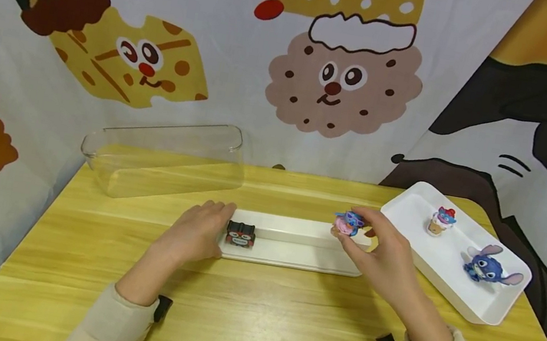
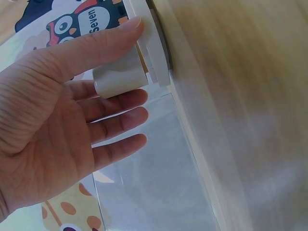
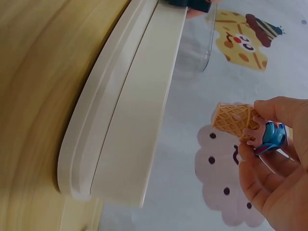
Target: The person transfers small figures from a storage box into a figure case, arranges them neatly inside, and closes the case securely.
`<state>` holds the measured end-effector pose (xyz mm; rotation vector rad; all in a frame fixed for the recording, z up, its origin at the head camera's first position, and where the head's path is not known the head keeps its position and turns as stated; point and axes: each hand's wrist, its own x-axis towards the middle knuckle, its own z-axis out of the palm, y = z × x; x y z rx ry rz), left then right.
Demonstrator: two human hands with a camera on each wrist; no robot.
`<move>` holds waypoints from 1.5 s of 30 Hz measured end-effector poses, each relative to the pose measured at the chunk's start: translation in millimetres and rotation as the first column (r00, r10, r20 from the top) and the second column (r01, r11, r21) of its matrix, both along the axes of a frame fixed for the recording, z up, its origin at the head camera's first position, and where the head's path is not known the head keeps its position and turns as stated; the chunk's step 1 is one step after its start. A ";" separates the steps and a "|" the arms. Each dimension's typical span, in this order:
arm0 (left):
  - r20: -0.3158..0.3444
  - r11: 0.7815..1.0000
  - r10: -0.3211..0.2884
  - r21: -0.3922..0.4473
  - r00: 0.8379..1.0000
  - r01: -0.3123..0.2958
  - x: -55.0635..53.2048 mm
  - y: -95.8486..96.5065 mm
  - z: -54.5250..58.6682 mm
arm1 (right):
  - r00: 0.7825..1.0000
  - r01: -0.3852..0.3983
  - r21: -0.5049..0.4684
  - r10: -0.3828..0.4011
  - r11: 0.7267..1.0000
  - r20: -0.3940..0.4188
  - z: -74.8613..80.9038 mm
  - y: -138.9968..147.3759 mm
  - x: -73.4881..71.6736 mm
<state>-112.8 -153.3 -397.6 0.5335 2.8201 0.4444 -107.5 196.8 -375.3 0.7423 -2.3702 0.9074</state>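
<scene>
A white two-step display stand (image 1: 292,254) lies on the table. My left hand (image 1: 196,230) holds its left end, thumb (image 2: 103,48) at the front edge and fingers spread behind. On the lower step beside that hand stands a small black-and-red owl figure (image 1: 240,235), with the letters "Seven" on it in the left wrist view. Over the stand's right end, my right hand (image 1: 386,254) pinches an ice-cream-cone figurine (image 3: 238,122) between thumb and fingers. It has a tan waffle cone, pink icing and a blue character on top. In the right wrist view the cone is apart from the stand.
A white tray (image 1: 449,282) at the right holds a cone figurine with a red top (image 1: 441,221) and a blue big-eared figurine (image 1: 490,266). A clear plastic cover (image 1: 168,160) stands at the back left, near the printed cloth (image 1: 237,63) behind the wooden table (image 1: 255,322).
</scene>
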 end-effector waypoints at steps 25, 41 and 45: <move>-0.004 1.000 0.007 -0.004 1.000 -0.007 0.3 -0.1 -1.6 | 0.994 -0.092 0.054 0.089 0.994 0.063 -17.1 -51.0 0.7; -0.052 1.000 -0.010 -0.017 0.999 0.009 -0.8 1.0 -2.9 | 0.985 -0.141 0.094 0.130 0.985 0.117 -32.0 -70.9 -7.7; -0.048 1.000 -0.011 -0.021 0.999 0.010 -1.2 0.8 -2.9 | 0.982 -0.151 0.110 0.136 0.982 0.131 -34.4 -75.9 -8.8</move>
